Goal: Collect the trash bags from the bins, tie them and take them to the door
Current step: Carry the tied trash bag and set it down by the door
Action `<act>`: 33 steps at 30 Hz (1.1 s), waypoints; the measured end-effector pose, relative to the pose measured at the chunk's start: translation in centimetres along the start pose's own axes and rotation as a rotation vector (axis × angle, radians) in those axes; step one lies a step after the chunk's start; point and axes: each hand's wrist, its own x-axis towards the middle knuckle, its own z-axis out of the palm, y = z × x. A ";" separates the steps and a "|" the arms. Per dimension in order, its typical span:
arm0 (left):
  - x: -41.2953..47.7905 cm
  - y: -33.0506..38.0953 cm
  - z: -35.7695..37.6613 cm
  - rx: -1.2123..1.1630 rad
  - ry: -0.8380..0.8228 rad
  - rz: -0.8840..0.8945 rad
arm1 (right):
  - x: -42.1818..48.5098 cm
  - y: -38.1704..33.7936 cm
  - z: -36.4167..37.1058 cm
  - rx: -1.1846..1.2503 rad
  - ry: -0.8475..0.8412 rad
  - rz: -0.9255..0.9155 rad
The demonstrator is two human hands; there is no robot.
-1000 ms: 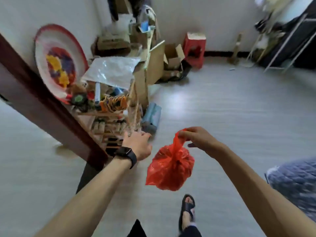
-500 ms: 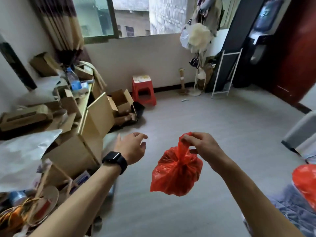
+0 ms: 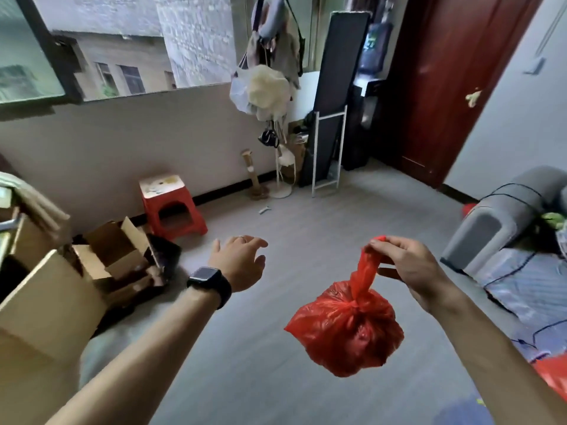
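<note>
A tied red trash bag (image 3: 346, 329) hangs in the air in front of me, knotted at its neck. My right hand (image 3: 405, 265) pinches the twisted top of the bag between thumb and fingers. To the bag's left, my left hand (image 3: 239, 262) is held out with loose, spread fingers and holds nothing; a black watch is on that wrist. A dark red door (image 3: 445, 87) stands at the far right of the room. Another red bag (image 3: 552, 375) shows partly at the lower right edge.
Cardboard boxes (image 3: 46, 302) pile up on the left, with a red plastic stool (image 3: 170, 204) behind them by the wall. A coat stand with hanging bags (image 3: 270, 87) and a leaning mirror (image 3: 334, 99) stand at the back. A grey sofa arm (image 3: 497, 216) and blue quilt are on the right.
My view has swung up and to the right, from the cluttered shelf to the window, door and sofa. The bag stays hanging from my right hand; my left hand stays empty.
</note>
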 end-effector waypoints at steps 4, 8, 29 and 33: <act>11.4 2.6 -0.1 0.031 -0.030 0.134 | 8.1 -0.7 -2.6 0.013 0.114 0.043; 21.9 6.1 0.4 0.035 -0.051 0.246 | 15.8 -0.7 -5.2 0.064 0.195 0.050; 73.1 29.6 6.7 0.010 -0.135 0.464 | 60.6 0.9 -28.3 0.093 0.418 0.140; 84.5 35.4 9.2 0.006 -0.179 0.523 | 69.7 1.1 -34.0 0.085 0.455 0.179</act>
